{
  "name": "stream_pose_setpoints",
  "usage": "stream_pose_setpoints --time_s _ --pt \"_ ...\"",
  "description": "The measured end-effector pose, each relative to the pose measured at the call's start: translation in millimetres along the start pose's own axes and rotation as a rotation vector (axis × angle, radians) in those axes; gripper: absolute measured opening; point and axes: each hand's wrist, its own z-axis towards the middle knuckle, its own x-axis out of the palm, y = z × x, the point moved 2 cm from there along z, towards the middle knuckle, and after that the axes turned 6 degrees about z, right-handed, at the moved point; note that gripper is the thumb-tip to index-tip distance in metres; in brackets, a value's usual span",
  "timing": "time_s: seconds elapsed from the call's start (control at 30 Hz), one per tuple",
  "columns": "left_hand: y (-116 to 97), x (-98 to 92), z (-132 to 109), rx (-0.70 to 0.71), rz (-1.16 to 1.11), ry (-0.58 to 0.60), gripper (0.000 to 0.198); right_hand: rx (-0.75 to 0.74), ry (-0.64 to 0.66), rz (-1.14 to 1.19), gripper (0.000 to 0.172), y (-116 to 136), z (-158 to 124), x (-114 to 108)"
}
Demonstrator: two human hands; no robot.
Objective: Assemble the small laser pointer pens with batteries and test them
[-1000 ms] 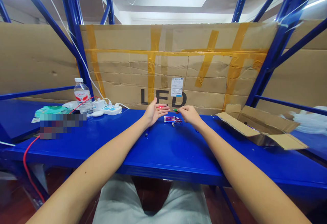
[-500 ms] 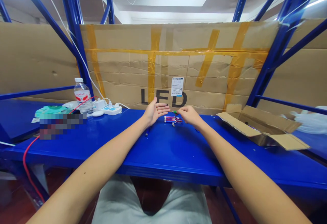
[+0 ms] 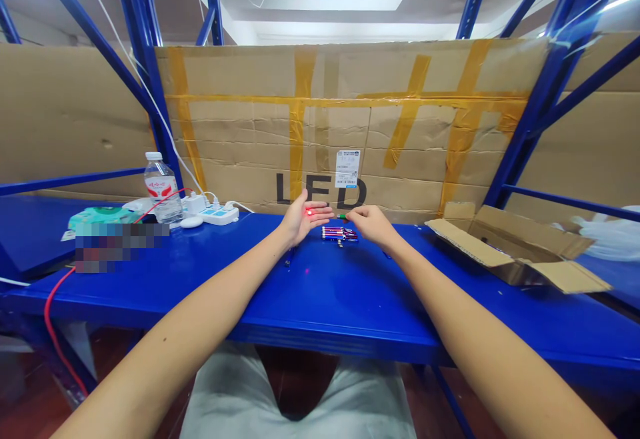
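Note:
My left hand [image 3: 302, 219] is open above the table, fingers stretched to the right, with a bright red light spot on its palm. Pinched in my right hand [image 3: 373, 223] is a small green laser pointer [image 3: 342, 217]; its end points at the left palm, and the rest of it is hidden by my fingers. Between and just below the hands lies a row of several shiny purple-red and blue pen-like pointers [image 3: 338, 233], with small metallic bits at their near side. A small dark item [image 3: 289, 260] rests below my left wrist.
On the right stands an open cardboard box [image 3: 510, 262]. To the left are a water bottle [image 3: 164, 192], a white power strip [image 3: 220, 215] with cables and a teal packet [image 3: 103, 217]. Behind the blue table [image 3: 330, 299] rises a large taped cardboard panel [image 3: 240, 139].
A red light spot has appeared on my left palm, with a faint one on the table. Both hands have stayed almost in place.

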Motion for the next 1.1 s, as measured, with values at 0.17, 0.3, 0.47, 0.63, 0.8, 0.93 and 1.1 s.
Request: stream_pose_setpoints --time_s 0.17,0.3,0.47,0.63,0.8,0.93,1.1 --pt "-1.0 1.0 -0.4 -0.001 -0.002 -0.002 0.068 -0.005 0.000 -0.019 0.031 -1.3 1.7 -1.7" --pt "0.1 0.6 1.1 0.005 0.013 0.006 0.065 -0.013 0.009 -0.023 0.031 -2.4 2.8 -1.8" --pt "4.8 0.9 2.8 0.139 0.227 0.023 0.032 0.032 0.066 0.090 0.031 -0.6 0.7 1.3" --pt "7.6 6.3 -0.9 0.381 0.611 0.093 0.015 0.206 0.282 0.328 0.035 -1.2 -5.2 6.6" --pt "9.2 10.6 -5.3 0.446 0.785 0.162 0.018 0.250 0.344 0.423 0.037 -6.7 -5.7 5.0" --pt "8.1 10.2 -6.6 0.482 0.888 0.102 0.015 0.179 0.273 0.362 0.025 -9.9 -1.4 -0.7" --pt "5.8 5.7 -5.3 0.476 0.973 -0.035 0.014 0.110 0.113 0.278 0.022 -17.1 6.8 -6.8"
